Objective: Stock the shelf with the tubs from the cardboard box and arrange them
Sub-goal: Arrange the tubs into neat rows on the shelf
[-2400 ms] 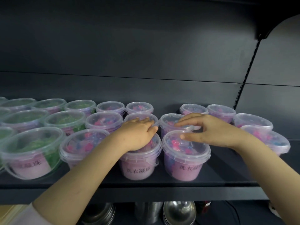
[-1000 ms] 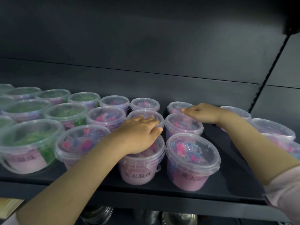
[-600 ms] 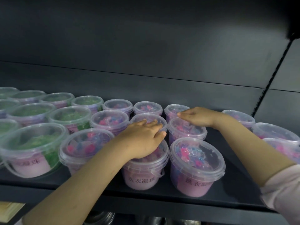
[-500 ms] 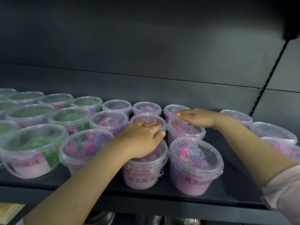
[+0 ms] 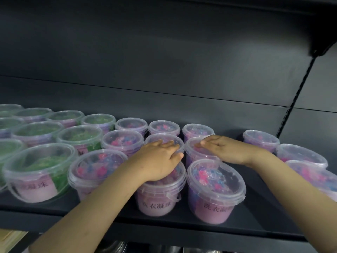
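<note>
I'm drawing my open right hand (image 5: 229,150) forward onto the middle-row tub (image 5: 193,153), open left hand (image 5: 158,161) still flat on the front-edge tub (image 5: 156,201), straightening rows.

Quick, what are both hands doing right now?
Left hand: open, resting on the lid of a front tub.
Right hand: open, fingers flat on the lid of a middle-row tub.
</note>
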